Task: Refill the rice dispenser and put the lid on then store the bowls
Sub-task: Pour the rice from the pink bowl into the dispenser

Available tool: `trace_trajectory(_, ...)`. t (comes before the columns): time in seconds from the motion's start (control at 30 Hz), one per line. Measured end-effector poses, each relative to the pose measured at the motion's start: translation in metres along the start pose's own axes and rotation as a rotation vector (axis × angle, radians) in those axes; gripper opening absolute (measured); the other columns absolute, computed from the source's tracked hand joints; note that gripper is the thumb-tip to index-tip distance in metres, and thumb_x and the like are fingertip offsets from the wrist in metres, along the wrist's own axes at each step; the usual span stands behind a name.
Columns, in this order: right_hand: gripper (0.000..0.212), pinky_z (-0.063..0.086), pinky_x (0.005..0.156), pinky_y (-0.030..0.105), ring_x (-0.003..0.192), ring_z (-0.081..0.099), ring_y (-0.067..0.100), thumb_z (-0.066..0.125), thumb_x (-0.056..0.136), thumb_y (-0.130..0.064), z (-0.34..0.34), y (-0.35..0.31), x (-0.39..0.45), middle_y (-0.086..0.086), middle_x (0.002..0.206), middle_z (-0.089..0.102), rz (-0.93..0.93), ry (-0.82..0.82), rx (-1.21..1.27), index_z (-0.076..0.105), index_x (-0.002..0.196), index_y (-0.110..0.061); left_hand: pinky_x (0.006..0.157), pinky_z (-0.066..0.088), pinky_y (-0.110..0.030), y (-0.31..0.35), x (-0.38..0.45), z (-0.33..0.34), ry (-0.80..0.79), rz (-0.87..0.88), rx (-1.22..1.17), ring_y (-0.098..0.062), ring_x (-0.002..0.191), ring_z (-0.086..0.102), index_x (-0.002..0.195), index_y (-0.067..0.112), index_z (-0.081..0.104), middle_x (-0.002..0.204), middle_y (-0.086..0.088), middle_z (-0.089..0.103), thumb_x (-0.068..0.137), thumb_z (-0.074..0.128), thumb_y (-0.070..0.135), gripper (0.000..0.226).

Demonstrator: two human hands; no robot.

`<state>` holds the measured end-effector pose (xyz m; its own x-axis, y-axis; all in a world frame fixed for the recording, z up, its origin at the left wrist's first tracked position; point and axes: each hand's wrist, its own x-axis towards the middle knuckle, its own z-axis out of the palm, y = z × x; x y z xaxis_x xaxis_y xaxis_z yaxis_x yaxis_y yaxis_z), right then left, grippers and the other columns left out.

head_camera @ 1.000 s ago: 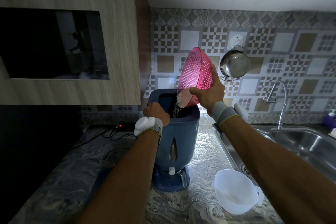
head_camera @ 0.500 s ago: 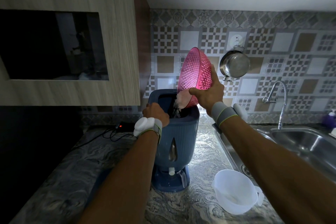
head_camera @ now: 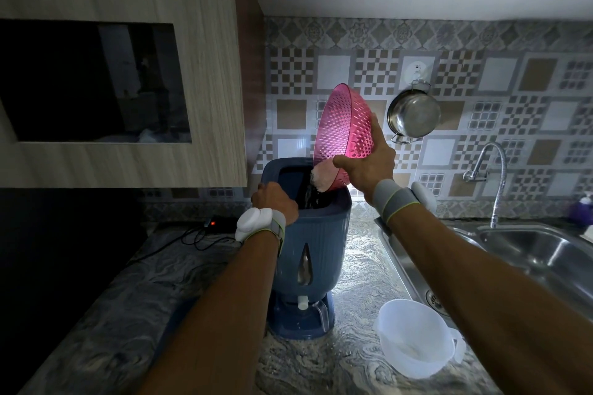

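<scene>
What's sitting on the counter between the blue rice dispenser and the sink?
In the head view, only a white plastic bowl stands between the rice dispenser and the sink; the rest of that countertop stretch is bare.

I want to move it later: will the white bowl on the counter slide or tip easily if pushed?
The white bowl looks like thin plastic and nearly empty, so probably light and apt to slide on the glossy counter. Its wide, low shape likely resists tipping.

Dim, sharp wide-angle view with bowed edges: light pools on the marbled stone table point(head_camera: 359, 253) below the right hand's grip, glare glints off the steel sink point(head_camera: 529, 253) rightward, leftward falls black.
</scene>
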<state>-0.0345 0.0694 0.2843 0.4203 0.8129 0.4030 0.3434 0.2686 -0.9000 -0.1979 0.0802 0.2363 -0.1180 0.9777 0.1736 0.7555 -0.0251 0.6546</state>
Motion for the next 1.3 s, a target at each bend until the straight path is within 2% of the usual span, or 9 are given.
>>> trace_trajectory(0.5,0.114,0.045,0.104,0.057,0.126,0.047,0.040,0.088,0.064,-0.010,-0.0027,-0.0004,0.0015,0.012,0.141,0.041,0.002,-0.001,0.002,0.024,0.151,-0.043,0.092,0.053,-0.042,-0.0003,-0.0008,0.0002,0.009,-0.007,0.023,-0.036,0.107,0.061,0.103,-0.006,0.063,0.116,-0.022,0.061,0.085,0.061,0.011,0.025)
trace_trajectory(1.3,0.114,0.050,0.100,0.054,0.121,0.050,0.037,0.087,0.062,-0.011,-0.0037,-0.0042,-0.0020,0.011,0.138,0.043,-0.008,-0.002,-0.020,0.024,0.151,-0.044,0.091,0.054,-0.046,-0.0001,-0.0020,-0.0001,0.009,-0.006,-0.002,-0.039,0.106,0.061,0.103,-0.008,0.063,0.115,-0.024,0.061,0.083,0.062,0.012,0.028)
